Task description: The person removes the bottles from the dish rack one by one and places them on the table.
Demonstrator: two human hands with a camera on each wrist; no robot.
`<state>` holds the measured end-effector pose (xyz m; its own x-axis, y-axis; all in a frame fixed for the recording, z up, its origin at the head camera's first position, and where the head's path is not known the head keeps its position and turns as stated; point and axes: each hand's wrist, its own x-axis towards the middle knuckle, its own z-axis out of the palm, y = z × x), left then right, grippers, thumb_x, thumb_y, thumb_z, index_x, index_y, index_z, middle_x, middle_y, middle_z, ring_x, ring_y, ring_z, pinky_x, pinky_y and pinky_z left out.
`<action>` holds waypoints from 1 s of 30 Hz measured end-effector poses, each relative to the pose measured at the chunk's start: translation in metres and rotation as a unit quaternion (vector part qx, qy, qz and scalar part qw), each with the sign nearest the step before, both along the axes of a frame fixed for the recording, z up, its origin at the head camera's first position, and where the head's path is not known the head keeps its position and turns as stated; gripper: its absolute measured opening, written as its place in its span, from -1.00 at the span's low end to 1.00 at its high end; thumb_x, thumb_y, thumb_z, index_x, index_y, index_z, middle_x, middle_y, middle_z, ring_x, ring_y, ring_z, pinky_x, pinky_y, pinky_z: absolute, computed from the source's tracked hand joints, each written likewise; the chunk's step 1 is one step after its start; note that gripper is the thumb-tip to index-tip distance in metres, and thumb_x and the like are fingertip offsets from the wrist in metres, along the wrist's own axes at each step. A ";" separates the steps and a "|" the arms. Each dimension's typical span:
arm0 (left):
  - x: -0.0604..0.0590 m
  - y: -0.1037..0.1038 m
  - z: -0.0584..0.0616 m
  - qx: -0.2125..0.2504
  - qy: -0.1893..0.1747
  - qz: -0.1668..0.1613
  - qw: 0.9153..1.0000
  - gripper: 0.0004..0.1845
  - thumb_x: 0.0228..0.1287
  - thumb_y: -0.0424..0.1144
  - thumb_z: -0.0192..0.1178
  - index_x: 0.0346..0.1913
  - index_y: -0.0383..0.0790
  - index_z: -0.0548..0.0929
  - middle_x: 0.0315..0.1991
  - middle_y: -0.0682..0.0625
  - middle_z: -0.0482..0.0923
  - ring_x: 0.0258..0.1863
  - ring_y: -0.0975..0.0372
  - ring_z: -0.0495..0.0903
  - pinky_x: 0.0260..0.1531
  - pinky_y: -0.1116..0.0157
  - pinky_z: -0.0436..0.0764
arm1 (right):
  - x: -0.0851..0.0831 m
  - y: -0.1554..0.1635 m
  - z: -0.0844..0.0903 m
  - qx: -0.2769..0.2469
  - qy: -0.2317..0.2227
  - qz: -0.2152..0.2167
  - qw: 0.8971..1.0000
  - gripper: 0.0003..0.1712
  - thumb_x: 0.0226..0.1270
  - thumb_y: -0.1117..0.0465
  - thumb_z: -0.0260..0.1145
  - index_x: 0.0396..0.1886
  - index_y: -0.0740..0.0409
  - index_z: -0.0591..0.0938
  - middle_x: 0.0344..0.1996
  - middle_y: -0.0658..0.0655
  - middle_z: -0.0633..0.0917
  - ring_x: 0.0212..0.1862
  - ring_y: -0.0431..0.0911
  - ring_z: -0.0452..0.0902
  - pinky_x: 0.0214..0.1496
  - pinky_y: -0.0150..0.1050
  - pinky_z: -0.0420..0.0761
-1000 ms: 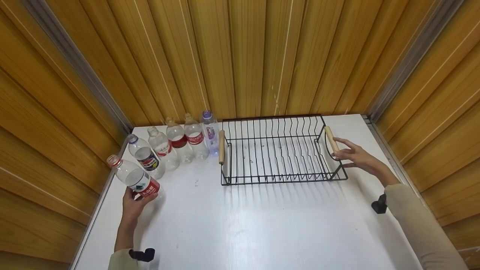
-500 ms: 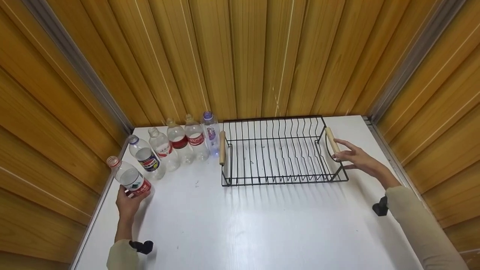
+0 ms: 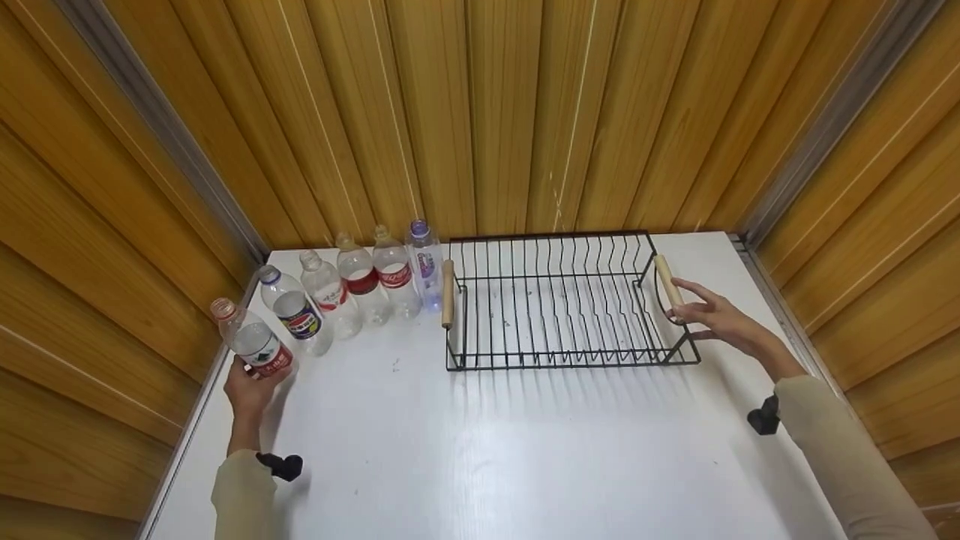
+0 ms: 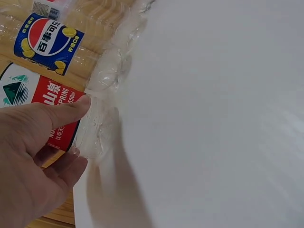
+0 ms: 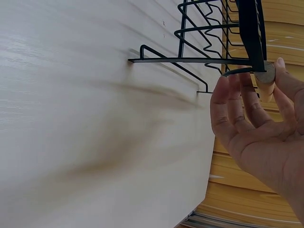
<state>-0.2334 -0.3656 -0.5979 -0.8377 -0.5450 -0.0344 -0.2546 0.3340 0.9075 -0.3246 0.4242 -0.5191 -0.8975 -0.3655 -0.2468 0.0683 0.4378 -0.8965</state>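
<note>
Left hand (image 3: pixel 250 388) grips red-label bottle (image 3: pixel 251 341) low on its body, near table's left edge (tilted, base at the table). Right hand (image 3: pixel 716 319), fingers relaxed, touches dish rack's (image 3: pixel 562 307) wooden handle (image 3: pixel 667 280). Five more bottles (image 3: pixel 360 281) beyond.

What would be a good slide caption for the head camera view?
Left hand grips a red-labelled bottle ending a row of six; right hand touches the wire rack's wooden handle.
</note>
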 end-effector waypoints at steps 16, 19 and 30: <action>-0.025 -0.005 0.002 -0.001 -0.002 0.010 1.000 -0.08 0.07 -0.53 0.43 0.50 -0.41 0.20 0.46 -0.42 0.29 0.46 -0.28 0.30 0.51 -0.10 0.27 | 0.009 0.004 -0.002 -0.006 0.011 0.005 1.000 -0.20 0.67 0.08 0.05 0.68 0.07 -0.11 0.38 0.52 0.45 0.46 0.49 0.22 0.36 0.50 0.32; -0.029 -0.005 0.002 0.001 -0.005 0.009 1.000 -0.07 0.09 -0.52 0.42 0.52 -0.40 0.18 0.47 -0.41 0.28 0.47 -0.27 0.29 0.51 -0.09 0.27 | 0.008 0.003 -0.002 -0.004 0.014 0.002 1.000 -0.20 0.66 0.08 0.06 0.68 0.08 -0.09 0.38 0.49 0.47 0.44 0.47 0.25 0.35 0.48 0.35; -0.034 -0.008 0.003 -0.005 0.004 0.018 1.000 -0.12 0.08 -0.49 0.44 0.47 -0.43 0.25 0.39 -0.44 0.37 0.42 -0.26 0.37 0.49 -0.07 0.30 | 0.000 -0.004 0.002 0.016 0.012 -0.004 1.000 -0.16 0.63 0.01 0.10 0.67 0.08 -0.08 0.43 0.57 0.34 0.41 0.33 0.37 0.34 0.41 0.43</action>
<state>-0.2679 -0.3740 -0.5954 -0.8178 -0.5751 -0.0217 -0.2587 0.3336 0.9066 -0.3244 0.4205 -0.5170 -0.9060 -0.3506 -0.2372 0.0508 0.4661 -0.8833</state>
